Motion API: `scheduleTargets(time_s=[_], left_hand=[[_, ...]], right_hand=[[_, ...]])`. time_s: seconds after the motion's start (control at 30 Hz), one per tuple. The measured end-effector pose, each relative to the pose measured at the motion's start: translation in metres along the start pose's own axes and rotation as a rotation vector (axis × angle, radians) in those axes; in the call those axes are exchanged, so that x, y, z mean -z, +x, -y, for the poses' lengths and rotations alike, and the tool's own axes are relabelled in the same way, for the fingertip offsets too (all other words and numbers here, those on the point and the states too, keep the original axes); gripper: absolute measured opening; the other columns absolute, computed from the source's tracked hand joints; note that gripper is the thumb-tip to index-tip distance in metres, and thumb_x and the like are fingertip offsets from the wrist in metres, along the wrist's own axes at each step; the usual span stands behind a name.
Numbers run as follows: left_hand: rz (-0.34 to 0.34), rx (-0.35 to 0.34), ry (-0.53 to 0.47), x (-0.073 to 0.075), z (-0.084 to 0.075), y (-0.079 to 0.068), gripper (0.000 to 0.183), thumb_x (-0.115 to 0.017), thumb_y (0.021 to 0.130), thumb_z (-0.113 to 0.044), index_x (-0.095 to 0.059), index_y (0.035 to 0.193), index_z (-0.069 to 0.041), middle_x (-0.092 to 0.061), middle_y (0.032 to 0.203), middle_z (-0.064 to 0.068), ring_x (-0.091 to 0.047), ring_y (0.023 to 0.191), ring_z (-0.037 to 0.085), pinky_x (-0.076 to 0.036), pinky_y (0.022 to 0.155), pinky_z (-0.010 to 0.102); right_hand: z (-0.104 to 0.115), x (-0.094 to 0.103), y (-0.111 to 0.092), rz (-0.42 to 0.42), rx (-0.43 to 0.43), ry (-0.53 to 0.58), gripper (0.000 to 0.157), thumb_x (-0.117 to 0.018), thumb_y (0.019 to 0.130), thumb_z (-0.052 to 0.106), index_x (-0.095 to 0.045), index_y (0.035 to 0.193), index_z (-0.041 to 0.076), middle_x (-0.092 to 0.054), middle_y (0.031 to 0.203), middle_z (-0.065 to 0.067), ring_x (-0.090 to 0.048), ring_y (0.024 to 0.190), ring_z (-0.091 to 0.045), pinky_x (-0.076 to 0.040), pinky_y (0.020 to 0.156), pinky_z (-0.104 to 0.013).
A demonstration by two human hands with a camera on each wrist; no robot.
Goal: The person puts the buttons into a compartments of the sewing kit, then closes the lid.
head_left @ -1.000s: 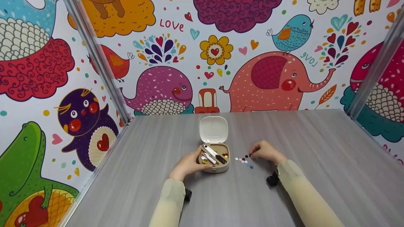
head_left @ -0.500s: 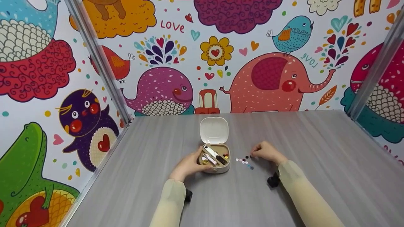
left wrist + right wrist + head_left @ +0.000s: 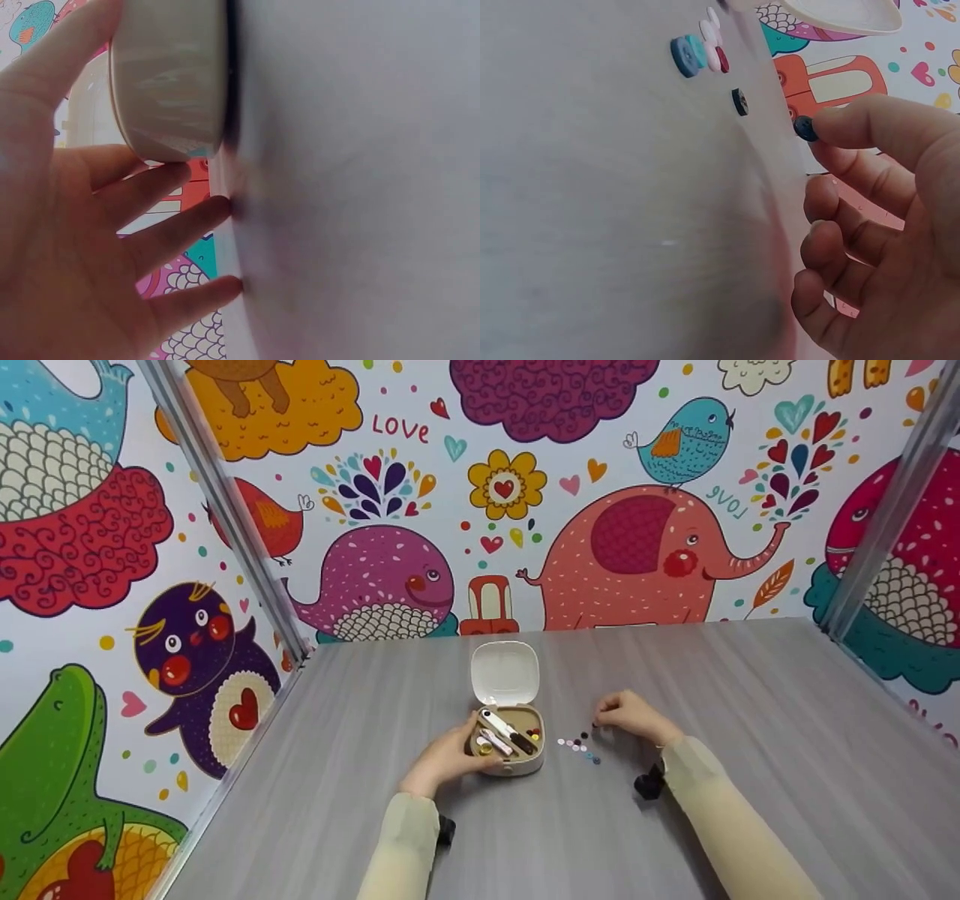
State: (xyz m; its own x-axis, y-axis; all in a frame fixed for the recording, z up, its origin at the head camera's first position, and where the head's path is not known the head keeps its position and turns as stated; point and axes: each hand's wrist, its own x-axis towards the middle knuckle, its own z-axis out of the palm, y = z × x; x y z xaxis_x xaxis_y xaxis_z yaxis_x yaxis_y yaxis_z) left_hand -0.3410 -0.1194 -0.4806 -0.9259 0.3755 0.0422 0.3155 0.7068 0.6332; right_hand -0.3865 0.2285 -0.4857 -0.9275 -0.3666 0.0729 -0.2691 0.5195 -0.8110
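My left hand [image 3: 442, 761] holds a small white sewing box [image 3: 523, 766] by its left side, thumb at the front and fingers towards the back. The box's lid [image 3: 505, 673] stands open. Inside lie a white-and-black tool [image 3: 507, 732], a pinkish slim item [image 3: 496, 742], a gold-coloured round piece [image 3: 485, 749] and a few red and yellow bits [image 3: 534, 733]. Between thumb and index finger, my right hand [image 3: 634, 717] pinches a dark button [image 3: 804, 128] just above the table. Another dark button [image 3: 740, 102] lies close by.
Between the box and my right hand lie several loose buttons, among them pink ones [image 3: 576, 747] and a blue one [image 3: 596, 760]. The grey table [image 3: 360, 690] meets patterned wall panels [image 3: 420, 502] at the back and sides.
My right hand has lifted slightly, and the dark button in its pinch is now off the table. The left hand keeps its hold on the box. The head view has shifted a little.
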Motion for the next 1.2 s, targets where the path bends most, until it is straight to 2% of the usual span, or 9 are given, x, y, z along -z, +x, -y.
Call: scheduleTargets(time_s=[0.2, 0.6, 0.8, 1.0, 1.2], left_hand=[[-0.006, -0.007, -0.026, -0.001, 0.000, -0.001, 0.103, -0.078, 0.076, -0.049, -0.027, 0.150, 0.002, -0.040, 0.146, 0.025, -0.042, 0.131, 0.040, -0.035, 0.107, 0.051], [-0.007, 0.006, -0.042, 0.003, 0.001, -0.001, 0.102, -0.078, 0.077, -0.049, -0.027, 0.151, 0.000, -0.038, 0.148, 0.024, -0.039, 0.133, 0.039, -0.033, 0.108, 0.050], [-0.007, -0.022, -0.025, 0.001, 0.000, -0.001, 0.101, -0.078, 0.078, -0.046, -0.027, 0.150, 0.005, -0.038, 0.146, 0.027, -0.040, 0.133, 0.040, -0.033, 0.108, 0.050], [-0.003, -0.022, -0.015, 0.000, -0.001, -0.001, 0.101, -0.077, 0.079, -0.046, -0.026, 0.150, 0.005, -0.038, 0.146, 0.028, -0.040, 0.132, 0.041, -0.033, 0.108, 0.051], [-0.001, -0.016, -0.023, 0.000, -0.001, -0.001, 0.101, -0.077, 0.079, -0.046, -0.026, 0.150, 0.004, -0.037, 0.147, 0.027, -0.039, 0.133, 0.041, -0.033, 0.108, 0.051]], right_hand=[[0.005, 0.003, 0.000, 0.002, -0.035, -0.007, 0.012, -0.063, 0.087, 0.005, -0.066, 0.076, 0.001, -0.056, 0.070, -0.002, -0.045, 0.061, -0.013, -0.036, 0.056, -0.025], [0.014, 0.011, 0.003, -0.031, -0.033, -0.014, 0.011, -0.063, 0.087, 0.006, -0.067, 0.078, 0.000, -0.060, 0.074, -0.008, -0.049, 0.066, -0.019, -0.039, 0.058, -0.027], [0.022, 0.015, 0.006, -0.040, -0.005, -0.020, 0.011, -0.063, 0.084, 0.006, -0.065, 0.074, 0.002, -0.059, 0.072, -0.005, -0.044, 0.060, -0.012, -0.037, 0.055, -0.025], [0.028, 0.018, 0.009, -0.041, 0.002, -0.033, 0.009, -0.065, 0.085, 0.006, -0.068, 0.076, 0.004, -0.063, 0.077, -0.014, -0.045, 0.060, -0.010, -0.038, 0.054, -0.024], [0.029, 0.016, 0.010, -0.046, 0.017, -0.066, 0.009, -0.064, 0.083, 0.006, -0.068, 0.076, 0.004, -0.062, 0.073, -0.005, -0.046, 0.060, -0.010, -0.039, 0.055, -0.024]])
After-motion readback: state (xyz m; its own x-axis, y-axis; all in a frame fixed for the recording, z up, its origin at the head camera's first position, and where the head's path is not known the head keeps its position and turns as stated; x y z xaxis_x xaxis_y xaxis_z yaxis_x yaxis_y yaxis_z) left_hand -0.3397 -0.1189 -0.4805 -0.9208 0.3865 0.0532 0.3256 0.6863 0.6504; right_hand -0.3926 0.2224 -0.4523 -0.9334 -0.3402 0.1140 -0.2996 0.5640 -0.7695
